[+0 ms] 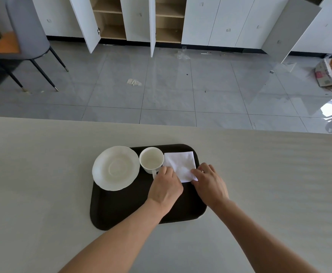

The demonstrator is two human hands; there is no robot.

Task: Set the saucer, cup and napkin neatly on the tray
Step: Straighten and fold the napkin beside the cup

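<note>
A dark brown tray point(121, 209) lies on the pale table. A white saucer point(115, 168) sits on its far left corner, overhanging the rim slightly. Right beside it stands an empty white cup point(151, 159), upright, its handle pointing toward me. A white folded napkin point(180, 164) lies flat on the tray's far right part. My left hand point(166, 187) rests on the napkin's near left edge, next to the cup handle, fingers curled. My right hand point(210, 183) pinches the napkin's near right corner.
The table point(42, 184) stretches wide on both sides of the tray, its far edge just beyond the tray. Past it are a grey tiled floor, a grey chair point(25, 36) at far left, and white cabinets with open doors.
</note>
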